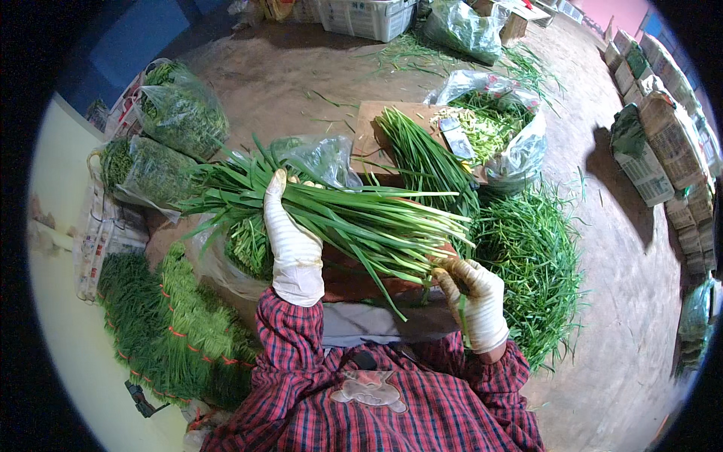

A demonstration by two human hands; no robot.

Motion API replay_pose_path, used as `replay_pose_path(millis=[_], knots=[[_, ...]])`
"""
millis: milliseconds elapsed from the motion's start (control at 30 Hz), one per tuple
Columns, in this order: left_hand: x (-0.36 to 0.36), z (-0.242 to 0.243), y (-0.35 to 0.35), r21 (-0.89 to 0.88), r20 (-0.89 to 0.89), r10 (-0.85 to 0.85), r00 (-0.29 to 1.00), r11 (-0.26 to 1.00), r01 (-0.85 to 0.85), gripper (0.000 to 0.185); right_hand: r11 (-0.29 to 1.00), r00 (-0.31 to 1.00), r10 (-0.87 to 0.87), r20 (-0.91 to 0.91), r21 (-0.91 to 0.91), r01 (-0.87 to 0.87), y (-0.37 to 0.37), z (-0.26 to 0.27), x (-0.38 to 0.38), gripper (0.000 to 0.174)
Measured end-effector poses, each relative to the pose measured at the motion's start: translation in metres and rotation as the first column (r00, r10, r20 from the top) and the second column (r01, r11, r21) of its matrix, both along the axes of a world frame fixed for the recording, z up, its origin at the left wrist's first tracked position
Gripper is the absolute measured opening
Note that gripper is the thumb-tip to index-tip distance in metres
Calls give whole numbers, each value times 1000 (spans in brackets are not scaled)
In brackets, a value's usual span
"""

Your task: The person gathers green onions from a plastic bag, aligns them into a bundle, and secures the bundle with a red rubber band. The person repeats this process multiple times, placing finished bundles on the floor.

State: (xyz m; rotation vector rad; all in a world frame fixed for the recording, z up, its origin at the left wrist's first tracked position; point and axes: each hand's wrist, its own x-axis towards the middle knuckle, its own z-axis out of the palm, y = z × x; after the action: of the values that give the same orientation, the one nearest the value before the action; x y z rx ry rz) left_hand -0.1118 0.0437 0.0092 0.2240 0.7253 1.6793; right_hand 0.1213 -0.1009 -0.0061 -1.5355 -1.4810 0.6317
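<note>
A loose bunch of Chinese chives (pixel 361 217) lies across my gloved left hand (pixel 296 243), which grips it around the leafy part with the thumb on top. The pale stem ends point right. There my right hand (pixel 471 299), in a stained white glove, pinches at the lowest stems with thumb and fingers. A green leaf strip hangs below its fingers. Beyond the bunch, more long chives (pixel 421 150) lie on a brown board (pixel 370 124). Beside them a flat grey rectangular object (pixel 456 138) rests on cut pale stem pieces (pixel 486 133).
A plastic bag (pixel 519 161) holds trimmings; a leaf heap (pixel 531 265) covers the floor at right. Bundles with red ties (pixel 175 333) lie at left, below bagged greens (pixel 178 113). A white crate (pixel 367 20) stands at the back, stacked crates (pixel 644 164) along the right.
</note>
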Motion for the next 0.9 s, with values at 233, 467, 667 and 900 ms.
replay_pose_path(millis=[233,467,667,900], knots=[[0,-6,4,-52,16,12,1000,999,-11,22,971,985,-104,-139,201,130,10,-3,-9,15],[-7,-15,10,-68,9,8,1000,998,-7,22,932,701,-359,-616,-208,295,3,-26,29,7],[-9,-16,13,-118,-23,78,997,990,-80,23,950,930,-308,-203,-110,291,-10,-34,68,17],[0,-12,13,-81,-5,45,999,996,-45,21,921,922,345,-176,-125,-369,-6,6,-24,28]])
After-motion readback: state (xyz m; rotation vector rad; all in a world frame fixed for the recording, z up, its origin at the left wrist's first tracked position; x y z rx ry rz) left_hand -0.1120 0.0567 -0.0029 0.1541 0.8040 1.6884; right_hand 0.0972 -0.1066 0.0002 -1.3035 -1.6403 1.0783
